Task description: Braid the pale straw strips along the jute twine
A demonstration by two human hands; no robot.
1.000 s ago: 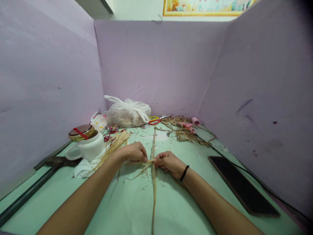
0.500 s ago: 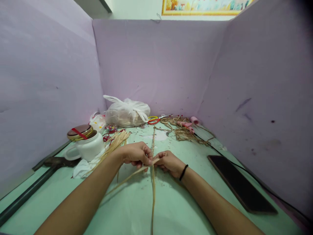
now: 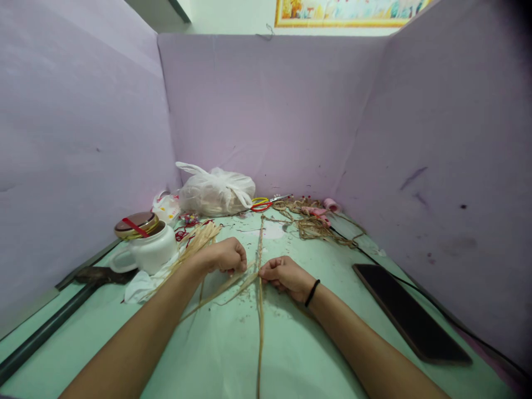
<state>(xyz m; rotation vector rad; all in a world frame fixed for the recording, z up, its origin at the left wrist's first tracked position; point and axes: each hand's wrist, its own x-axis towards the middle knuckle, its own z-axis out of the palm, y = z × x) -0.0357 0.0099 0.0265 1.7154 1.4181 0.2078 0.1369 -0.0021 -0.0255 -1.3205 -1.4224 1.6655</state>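
Note:
Down the middle of the table runs a thin cord point(image 3: 260, 324), its far part twisted or braided. My right hand point(image 3: 286, 275), with a black band at the wrist, pinches pale raffia strands point(image 3: 243, 285) against this cord. Left of the cord, my left hand point(image 3: 228, 256) is closed, its curled fingertips at one of the strands; their exact grip is partly hidden. The loose strand ends trail left and toward me, under the left forearm. A bundle of raffia point(image 3: 201, 237) lies beyond the left forearm.
At left stand a white mug point(image 3: 153, 249) with a lid point(image 3: 139, 224) and a hammer point(image 3: 50, 316). Behind are a white plastic bag point(image 3: 216, 191), scissors point(image 3: 264, 205), tangled twine point(image 3: 316, 227) and a pink glue gun point(image 3: 318, 213). A phone point(image 3: 409, 310) and black cable lie right. Lilac panels surround the table.
My left hand has drawn back left and slightly up from the cord. The strands now spread apart on the left side. My right hand keeps its place and pinch.

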